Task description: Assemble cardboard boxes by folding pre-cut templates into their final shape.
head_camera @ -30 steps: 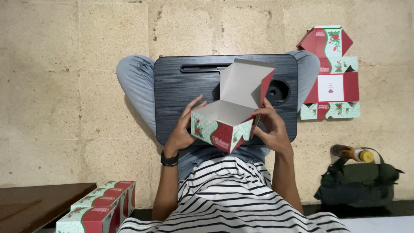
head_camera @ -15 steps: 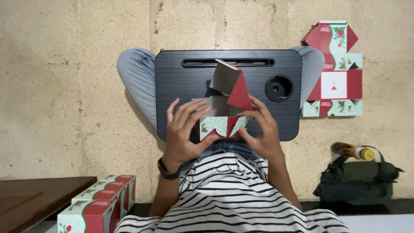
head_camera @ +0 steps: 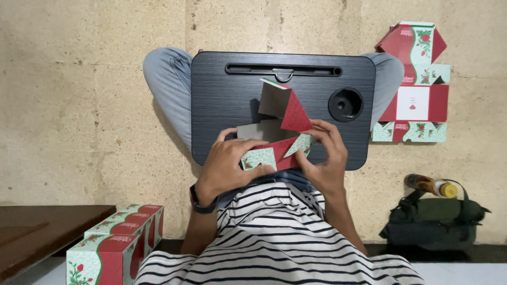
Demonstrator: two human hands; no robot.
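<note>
A red and green floral cardboard box [head_camera: 277, 132] rests on the near edge of a black lap desk [head_camera: 222, 95], its lid flap standing up with a grey inside and a red triangular tab. My left hand [head_camera: 229, 166] grips the box's left side, fingers across its top edge. My right hand [head_camera: 325, 158] holds the right side and pinches a small green flap at the front. Both thumbs press the patterned front face.
Flat unfolded box blanks [head_camera: 417, 84] lie on the stone floor right of the desk. Folded finished boxes [head_camera: 119, 243] stand in a row at lower left beside a dark wooden board [head_camera: 37, 232]. A dark bag [head_camera: 433, 224] with a bottle [head_camera: 430, 186] sits at right.
The box was held up open above the desk; it has come down onto the desk's near edge, turned, and both hands now fold its front flaps.
</note>
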